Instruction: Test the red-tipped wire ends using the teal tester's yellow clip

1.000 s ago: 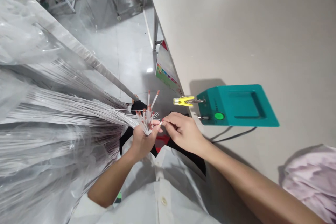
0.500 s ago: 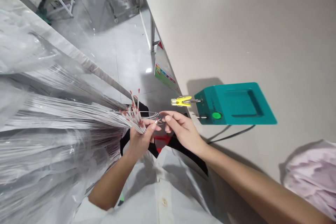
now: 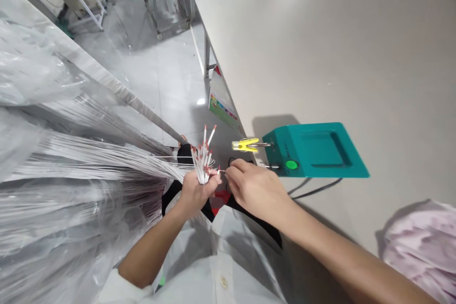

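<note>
My left hand (image 3: 194,194) is closed around a bunch of thin white wires (image 3: 203,164), whose reddish copper-coloured ends fan upward above the fist. Its thumb and forefinger hold one wire's end out to the right. My right hand (image 3: 258,192) is closed, thumb and fingers pinched at a thin strand of that wire, just beside the left fingertips; the exact grip is partly hidden. Long white wires (image 3: 117,149) run from the left toward the held bunch. Right of the hands, a teal device (image 3: 302,152) with a green button carries a yellow clip (image 3: 245,145) on a metal post.
The device sits near the edge of a pale table (image 3: 320,52), with a dark cable (image 3: 320,187) behind my right forearm. Folded pink cloth (image 3: 423,247) lies at lower right. A plastic-wrapped rail (image 3: 135,102) crosses at left. A printed box (image 3: 223,104) stands below the table edge.
Half a second ago my right fingers were apart from the wire; now they are pinched at it again. The bunch in my left hand tilted left, then came back upright.
</note>
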Motion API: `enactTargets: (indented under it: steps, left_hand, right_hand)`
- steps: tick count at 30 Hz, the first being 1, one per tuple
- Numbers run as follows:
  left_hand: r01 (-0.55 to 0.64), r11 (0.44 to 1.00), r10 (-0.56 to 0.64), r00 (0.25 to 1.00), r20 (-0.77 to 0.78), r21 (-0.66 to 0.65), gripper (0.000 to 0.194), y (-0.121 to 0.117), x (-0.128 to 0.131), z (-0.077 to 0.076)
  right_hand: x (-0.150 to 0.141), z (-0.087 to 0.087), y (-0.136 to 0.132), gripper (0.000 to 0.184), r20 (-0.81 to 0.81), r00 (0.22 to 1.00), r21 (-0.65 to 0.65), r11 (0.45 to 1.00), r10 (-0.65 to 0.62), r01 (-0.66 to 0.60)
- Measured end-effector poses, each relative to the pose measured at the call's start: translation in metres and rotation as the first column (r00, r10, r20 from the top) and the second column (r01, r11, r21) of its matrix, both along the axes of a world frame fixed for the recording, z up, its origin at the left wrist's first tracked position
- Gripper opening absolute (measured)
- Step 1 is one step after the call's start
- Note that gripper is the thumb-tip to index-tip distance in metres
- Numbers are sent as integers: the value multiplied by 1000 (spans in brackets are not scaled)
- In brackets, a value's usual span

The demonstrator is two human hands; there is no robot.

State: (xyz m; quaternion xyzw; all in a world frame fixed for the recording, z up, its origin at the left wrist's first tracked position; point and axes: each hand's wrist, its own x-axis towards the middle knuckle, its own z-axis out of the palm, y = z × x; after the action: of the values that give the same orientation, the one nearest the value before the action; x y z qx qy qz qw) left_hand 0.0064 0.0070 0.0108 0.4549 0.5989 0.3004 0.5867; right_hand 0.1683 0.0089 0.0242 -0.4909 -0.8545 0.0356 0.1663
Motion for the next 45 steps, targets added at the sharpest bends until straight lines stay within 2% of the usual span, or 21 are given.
enactTargets:
  steps: [1,3,5,9,14,22,25,31,36,41,45]
  left_hand:
    - [-18,1000,18,1000,20,0,17,3,0,1]
    - [-38,999,37,996,81,1,36,9,1,3]
    - [-29,1000,28,990,139,7,51,16,3,4]
    - [-34,999,32,981,190,8,51,26,12,0]
    - [-81,997,79,961,263,-1,51,37,21,-5]
    - [-44,998,29,949,315,39,56,45,26,-8]
    - [-11,999,-2,964,264,49,57,45,28,-9]
    - [7,1000,-10,990,139,22,54,50,34,-2]
    - [25,1000,-26,996,80,18,49,53,37,0]
    - [-17,999,14,996,90,35,45,50,37,2]
    - [-28,999,25,994,106,30,45,49,35,2]
  right_hand:
    - [3,6,1,17,42,999,41,999,-15,14]
    - [11,16,5,20,58,998,202,979,-38,26]
    - [22,23,12,30,154,985,264,964,-79,36]
    - [37,28,30,33,439,891,175,984,-117,43]
    - [34,37,43,28,561,825,61,997,-70,43]
    - [39,43,61,27,526,848,-129,992,72,-4]
    - [41,43,63,28,513,853,-149,989,91,-16]
    - [41,45,64,28,538,836,-211,977,110,8]
    - [41,41,62,22,561,825,-192,980,73,44]
    - [48,30,57,47,452,892,-93,994,-7,55]
    - [51,23,56,47,404,915,-69,997,-3,34]
